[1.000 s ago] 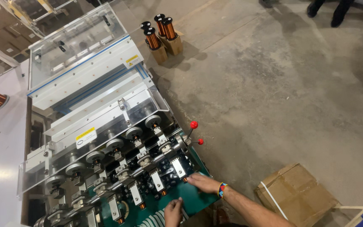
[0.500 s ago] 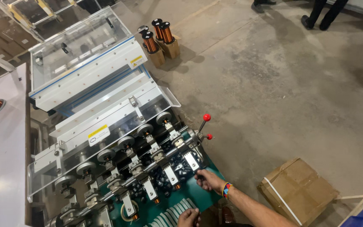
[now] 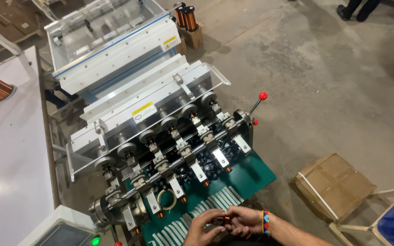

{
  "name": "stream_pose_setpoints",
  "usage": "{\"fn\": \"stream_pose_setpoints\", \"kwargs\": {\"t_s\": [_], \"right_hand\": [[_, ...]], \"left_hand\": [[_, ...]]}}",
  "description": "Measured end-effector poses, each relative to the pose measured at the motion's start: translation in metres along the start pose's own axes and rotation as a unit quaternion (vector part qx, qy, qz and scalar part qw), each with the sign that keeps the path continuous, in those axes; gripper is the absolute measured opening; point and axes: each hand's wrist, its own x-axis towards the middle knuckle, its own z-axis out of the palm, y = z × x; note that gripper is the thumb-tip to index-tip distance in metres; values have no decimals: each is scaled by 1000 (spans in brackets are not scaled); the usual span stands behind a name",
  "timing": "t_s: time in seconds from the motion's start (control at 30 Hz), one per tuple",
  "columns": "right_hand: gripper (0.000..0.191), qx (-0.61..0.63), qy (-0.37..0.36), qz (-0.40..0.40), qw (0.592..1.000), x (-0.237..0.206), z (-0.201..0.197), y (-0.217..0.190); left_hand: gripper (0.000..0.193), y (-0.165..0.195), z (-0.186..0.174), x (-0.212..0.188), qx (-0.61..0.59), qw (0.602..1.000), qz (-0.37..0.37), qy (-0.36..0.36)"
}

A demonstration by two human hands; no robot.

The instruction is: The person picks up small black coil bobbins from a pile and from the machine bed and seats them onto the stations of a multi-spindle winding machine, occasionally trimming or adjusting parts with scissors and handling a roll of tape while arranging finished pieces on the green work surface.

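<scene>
Both my hands meet at the bottom of the head view, over the green bed (image 3: 247,175) of a coil winding machine (image 3: 160,114). My left hand (image 3: 204,225) and my right hand (image 3: 247,221) pinch a small copper-wound coil (image 3: 226,220) between their fingertips. A beaded band circles my right wrist. Just in front of my hands lie rows of white strips (image 3: 224,200) on the green bed. Above them runs a row of several winding heads (image 3: 192,157) with small copper coils at their tips.
A red-knobbed lever (image 3: 262,96) sticks out at the machine's right end. A cardboard box (image 3: 334,184) lies on the concrete floor to the right. Copper wire spools (image 3: 187,16) stand behind the machine. A green lamp (image 3: 95,240) glows bottom left. Another person's feet (image 3: 354,11) show top right.
The view has shifted, so the machine sits higher and further right. My right hand left the machine's right end and joined my left hand on the small coil.
</scene>
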Motion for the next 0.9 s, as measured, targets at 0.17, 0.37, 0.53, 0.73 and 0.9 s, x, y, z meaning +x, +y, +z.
{"fn": "stream_pose_setpoints", "kwargs": {"t_s": [0.17,0.37,0.53,0.73,0.9], "right_hand": [[56,-104,41,-34,993,26,30,2],[60,-400,369,-177,820,32,98,7],[32,-566,449,-254,643,16,140,19],[26,-556,345,-293,697,3,134,26],[20,-643,329,-353,595,-10,119,-18]], "left_hand": [[44,24,-15,-29,-85,995,-49,13],[42,33,-22,-46,106,985,-105,93],[42,19,-11,-45,136,966,-118,186],[43,-5,-16,-33,-305,896,-194,258],[43,3,-18,-31,-178,941,-285,46]]}}
